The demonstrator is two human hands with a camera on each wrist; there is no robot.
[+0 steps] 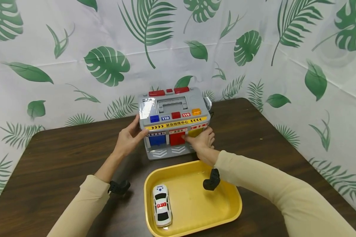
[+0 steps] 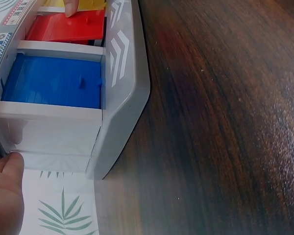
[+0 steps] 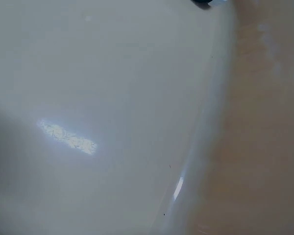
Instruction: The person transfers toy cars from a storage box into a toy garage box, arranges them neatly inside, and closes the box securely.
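Note:
A grey toy police and fire station (image 1: pixel 178 124) stands upright on the table, with a blue door (image 2: pixel 54 81), a red door (image 1: pixel 176 138) and a yellow door (image 1: pixel 195 132) along its front. My left hand (image 1: pixel 127 140) grips its left side, the thumb at the front edge under the roof. From the right, my right hand (image 1: pixel 204 142) holds the station's front right part. One digit of that hand presses the red door, which tilts with a dark gap at its lower edge in the left wrist view. The right hand partly hides the yellow door.
In front of the station lies a yellow tray (image 1: pixel 195 210) with a white toy police car (image 1: pixel 162 205) along its left side. A dark wood table (image 1: pixel 68 158) carries everything, and a leaf-print cloth (image 1: pixel 172 62) hangs behind. Only a blurred pale surface fills most of the right wrist view.

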